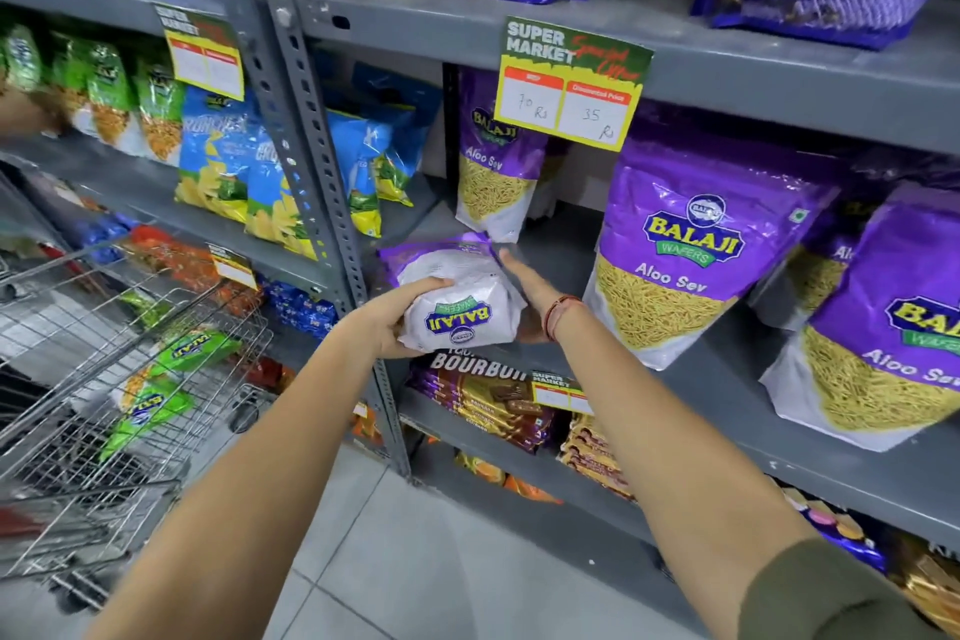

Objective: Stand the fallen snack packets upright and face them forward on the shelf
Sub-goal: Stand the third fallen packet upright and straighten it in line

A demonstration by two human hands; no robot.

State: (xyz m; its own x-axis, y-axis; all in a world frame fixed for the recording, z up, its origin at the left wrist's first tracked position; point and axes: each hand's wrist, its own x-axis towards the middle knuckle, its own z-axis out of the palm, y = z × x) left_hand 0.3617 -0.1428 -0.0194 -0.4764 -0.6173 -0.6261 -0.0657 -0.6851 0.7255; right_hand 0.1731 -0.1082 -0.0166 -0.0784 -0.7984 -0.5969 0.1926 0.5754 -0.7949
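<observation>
A purple and white snack packet (457,296) lies on its side at the front left of the grey shelf (722,379), its white base and upside-down logo turned to me. My left hand (387,320) grips its left end, thumb on top. My right hand (527,283) presses flat against its right side, fingers straight. Upright purple packets stand on the same shelf: one behind (493,161), one large to the right (691,250), another at the far right (883,327).
A perforated grey upright post (322,161) stands just left of the packet. A wire shopping trolley (119,405) with green packets sits at lower left. Biscuit packs (488,395) fill the shelf below. A price sign (574,81) hangs from the shelf above.
</observation>
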